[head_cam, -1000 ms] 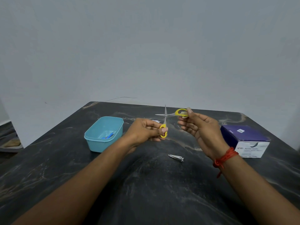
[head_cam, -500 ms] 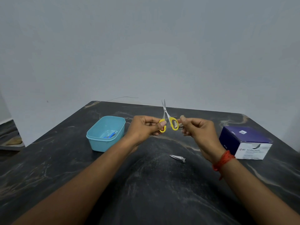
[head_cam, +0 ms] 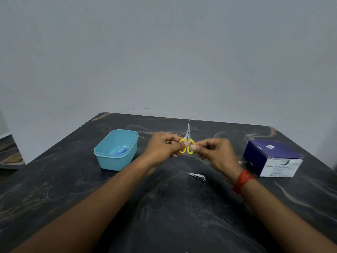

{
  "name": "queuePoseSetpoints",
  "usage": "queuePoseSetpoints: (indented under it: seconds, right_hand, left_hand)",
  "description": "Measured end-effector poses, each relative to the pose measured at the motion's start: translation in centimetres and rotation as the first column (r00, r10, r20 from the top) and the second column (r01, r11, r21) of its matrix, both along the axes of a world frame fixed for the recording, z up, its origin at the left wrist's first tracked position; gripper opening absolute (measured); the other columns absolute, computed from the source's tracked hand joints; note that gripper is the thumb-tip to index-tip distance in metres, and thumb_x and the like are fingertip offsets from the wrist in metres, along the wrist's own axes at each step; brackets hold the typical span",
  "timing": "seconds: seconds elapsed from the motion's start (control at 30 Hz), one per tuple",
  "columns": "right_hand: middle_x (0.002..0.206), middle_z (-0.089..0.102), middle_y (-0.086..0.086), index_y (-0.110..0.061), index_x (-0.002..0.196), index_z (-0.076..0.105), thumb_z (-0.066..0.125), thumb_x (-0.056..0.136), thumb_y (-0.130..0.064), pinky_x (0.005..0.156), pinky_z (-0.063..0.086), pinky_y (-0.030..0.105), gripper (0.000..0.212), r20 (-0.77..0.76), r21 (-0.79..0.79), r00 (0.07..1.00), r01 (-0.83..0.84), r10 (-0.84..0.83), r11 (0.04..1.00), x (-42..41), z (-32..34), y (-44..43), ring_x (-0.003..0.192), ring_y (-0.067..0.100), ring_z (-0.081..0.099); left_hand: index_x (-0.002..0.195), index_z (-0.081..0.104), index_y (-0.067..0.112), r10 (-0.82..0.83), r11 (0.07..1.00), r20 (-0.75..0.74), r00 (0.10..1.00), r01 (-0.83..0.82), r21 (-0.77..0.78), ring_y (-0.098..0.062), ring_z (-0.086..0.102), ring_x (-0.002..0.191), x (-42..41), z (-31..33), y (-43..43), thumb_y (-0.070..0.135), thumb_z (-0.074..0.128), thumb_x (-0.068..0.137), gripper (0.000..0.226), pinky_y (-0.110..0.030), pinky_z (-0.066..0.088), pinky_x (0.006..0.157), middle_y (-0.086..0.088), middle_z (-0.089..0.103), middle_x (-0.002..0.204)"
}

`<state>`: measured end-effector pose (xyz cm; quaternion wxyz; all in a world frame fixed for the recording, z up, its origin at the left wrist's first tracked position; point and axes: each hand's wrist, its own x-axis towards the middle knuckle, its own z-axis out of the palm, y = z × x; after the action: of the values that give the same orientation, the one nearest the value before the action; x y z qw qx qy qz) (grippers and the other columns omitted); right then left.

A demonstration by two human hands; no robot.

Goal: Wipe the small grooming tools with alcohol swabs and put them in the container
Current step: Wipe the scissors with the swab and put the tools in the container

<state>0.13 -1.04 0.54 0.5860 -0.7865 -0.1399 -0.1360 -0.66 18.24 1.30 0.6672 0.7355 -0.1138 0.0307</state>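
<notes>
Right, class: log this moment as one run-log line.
left hand + right hand: pinch scissors loops, blades closed | nail clipper: on table | container: blue item inside

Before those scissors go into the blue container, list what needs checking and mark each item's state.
1. Blades of the scissors closed: ok, they meet and point up.
2. Grip: ok, the left hand and the right hand each pinch a yellow loop.
3. Wiping done: cannot tell; nothing to wipe with shows in either hand.
4. The container open: ok, no lid, one blue tool inside.
5. The nail clipper stowed: not ok, it lies on the table.
</notes>
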Motion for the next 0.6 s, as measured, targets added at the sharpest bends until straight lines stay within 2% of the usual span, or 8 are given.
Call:
queuePoseSetpoints:
  seconds: [0.1,0.2,0.3,0.43,0.53,0.6]
  right_hand:
    - [0.074,0.075,0.014,-0.015,0.079,0.078,0.084,0.073,-0.023,0.055,0.050,0.022,0.011,-0.010,0.004,1.000,-0.004,0.004,1.000,0.1,-0.2,0.2,0.056,0.011,0.059]
    - [0.074,0.075,0.011,-0.012,0.083,0.079,0.085,0.073,-0.022,0.055,0.049,0.018,0.015,-0.007,0.055,1.000,0.001,-0.001,0.998,0.1,-0.1,0.0,0.056,0.006,0.058]
    - [0.069,0.073,0.004,-0.005,0.088,0.078,0.084,0.075,-0.016,0.055,0.047,0.014,0.019,-0.032,0.127,0.999,0.010,-0.006,0.992,0.1,-0.2,-0.2,0.054,0.000,0.058]
    - [0.064,0.069,-0.001,-0.003,0.090,0.077,0.081,0.079,-0.005,0.053,0.046,0.013,0.012,-0.089,0.199,0.996,0.016,0.002,0.980,0.3,-0.9,-0.2,0.052,-0.001,0.056]
    - [0.066,0.069,0.002,-0.003,0.093,0.076,0.079,0.081,-0.004,0.050,0.044,0.013,0.012,-0.151,0.242,0.988,0.030,0.008,0.970,0.6,-1.7,-0.1,0.050,0.002,0.055]
    - [0.072,0.071,0.008,-0.003,0.091,0.077,0.078,0.081,-0.006,0.049,0.042,0.015,0.010,-0.200,0.278,0.980,0.040,0.017,0.960,0.7,-1.7,-0.4,0.052,0.006,0.053]
  left_hand:
    - [0.098,0.076,0.008,0.002,0.999,-0.032,0.999,-0.001,0.032,-0.008,0.070,0.074,0.0,0.4,0.4,0.018,0.076,0.086,0.016,-0.021,0.057,0.068,-0.004,0.076,0.084]
    - [0.097,0.076,0.006,-0.013,1.000,-0.045,0.999,0.014,0.027,-0.018,0.074,0.081,0.0,0.9,1.2,0.016,0.075,0.087,0.014,-0.023,0.059,0.069,-0.011,0.078,0.089]
    - [0.098,0.075,0.003,-0.007,0.999,-0.052,0.999,0.010,0.050,-0.023,0.074,0.079,0.0,1.7,1.9,0.015,0.077,0.085,0.017,-0.026,0.061,0.071,-0.015,0.077,0.086]
    - [0.104,0.072,-0.003,0.055,0.992,-0.067,0.996,-0.048,0.115,-0.023,0.071,0.075,-0.4,2.3,2.5,0.010,0.078,0.082,0.026,-0.028,0.062,0.074,-0.021,0.076,0.088]
    - [0.105,0.071,-0.006,0.121,0.966,-0.065,0.991,-0.103,0.239,-0.022,0.072,0.070,-0.4,3.1,3.9,0.005,0.079,0.080,0.028,-0.027,0.063,0.069,-0.023,0.075,0.087]
    - [0.100,0.073,-0.002,0.185,0.917,-0.047,0.982,-0.155,0.368,-0.022,0.074,0.069,-0.8,4.5,5.0,0.007,0.081,0.078,0.024,-0.027,0.063,0.066,-0.019,0.076,0.082]
